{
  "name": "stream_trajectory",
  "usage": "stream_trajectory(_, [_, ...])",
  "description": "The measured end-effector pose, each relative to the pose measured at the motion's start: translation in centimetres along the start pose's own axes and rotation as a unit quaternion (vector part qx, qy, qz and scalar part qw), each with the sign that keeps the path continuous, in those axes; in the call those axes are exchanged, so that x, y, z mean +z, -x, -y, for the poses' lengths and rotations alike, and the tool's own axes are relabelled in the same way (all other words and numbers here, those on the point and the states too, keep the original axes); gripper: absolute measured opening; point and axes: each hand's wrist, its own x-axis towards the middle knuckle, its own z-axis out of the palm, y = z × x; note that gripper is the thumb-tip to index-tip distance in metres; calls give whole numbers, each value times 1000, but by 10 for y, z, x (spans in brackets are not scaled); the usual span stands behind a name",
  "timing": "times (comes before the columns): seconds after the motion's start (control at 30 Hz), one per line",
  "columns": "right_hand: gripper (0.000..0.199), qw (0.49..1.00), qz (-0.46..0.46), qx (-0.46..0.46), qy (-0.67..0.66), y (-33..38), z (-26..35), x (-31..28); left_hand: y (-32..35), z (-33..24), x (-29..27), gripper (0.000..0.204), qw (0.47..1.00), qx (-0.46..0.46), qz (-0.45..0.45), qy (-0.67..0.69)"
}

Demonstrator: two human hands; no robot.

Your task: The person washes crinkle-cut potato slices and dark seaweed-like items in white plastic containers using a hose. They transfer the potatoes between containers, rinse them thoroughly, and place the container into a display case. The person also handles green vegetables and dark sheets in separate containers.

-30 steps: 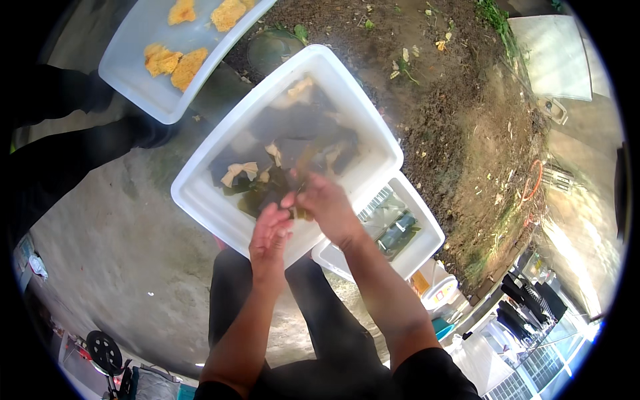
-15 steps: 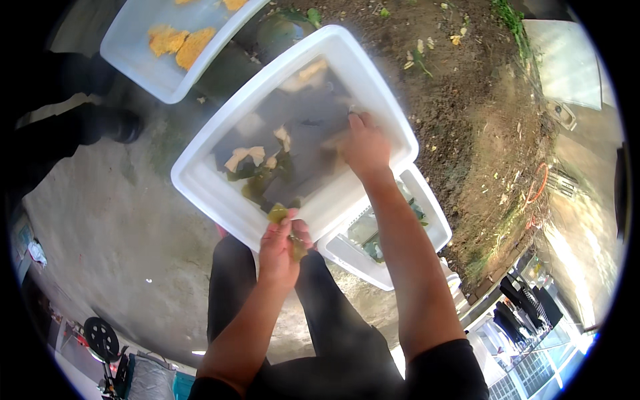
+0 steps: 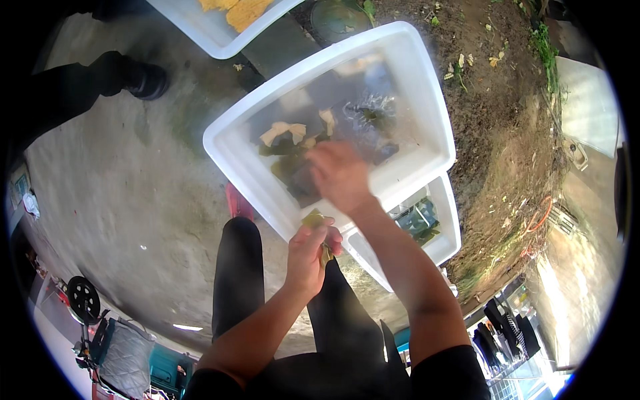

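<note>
Near the front rim of a big white tub (image 3: 240, 117), my left hand (image 3: 308, 260) is closed around limp green leaf pieces (image 3: 315, 217). One flat piece sticks out above its thumb and another hangs below. Over the tub is my right hand (image 3: 341, 175), its fingers curled and smeared by motion; whether they hold anything is hidden. Murky water fills the tub's bottom. Pale beige pieces (image 3: 283, 132) and soaked green leaves (image 3: 285, 167) lie in it at the left. Farther right, a dark green piece (image 3: 377, 117) sits amid splashing, rippled water.
A smaller white bin (image 3: 448, 233) with green leaves touches the tub's right side. Behind stands another white tub (image 3: 223, 48) with orange-yellow pieces (image 3: 250, 13). At left is another person's dark shoe (image 3: 148, 81). Bare soil (image 3: 487, 133) lies along the right.
My right hand has moved from the tub's right side toward the middle and nearer me. Splashing now shows around a dark green piece. My left hand still grips the leaf pieces.
</note>
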Motion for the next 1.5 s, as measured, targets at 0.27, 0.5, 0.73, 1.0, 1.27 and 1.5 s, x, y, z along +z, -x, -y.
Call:
stream_trajectory(0.27, [19, 981, 170, 51, 79, 5, 6, 40, 6, -16, -14, 19, 998, 39, 6, 52])
stream_trajectory(0.5, [9, 891, 50, 382, -241, 3, -17, -4, 7, -41, -15, 37, 992, 43, -4, 122])
stream_trajectory(0.73, [9, 641, -16, 477, -601, 0, -23, -25, 5, -52, -19, 42, 993, 28, 25, 115])
stream_trajectory(1.0, [8, 560, -49, 419, -713, 15, -2, -39, 3, -56, -13, 42, 995, 27, -32, 90])
stream_trajectory(1.27, [14, 709, 58, 334, -619, 39, 64, -64, -2, -55, -7, 41, 991, -38, -5, 127])
stream_trajectory(1.5, [21, 919, 77, 141, -359, 48, 91, -71, -9, -49, -17, 23, 983, -46, 65, 166])
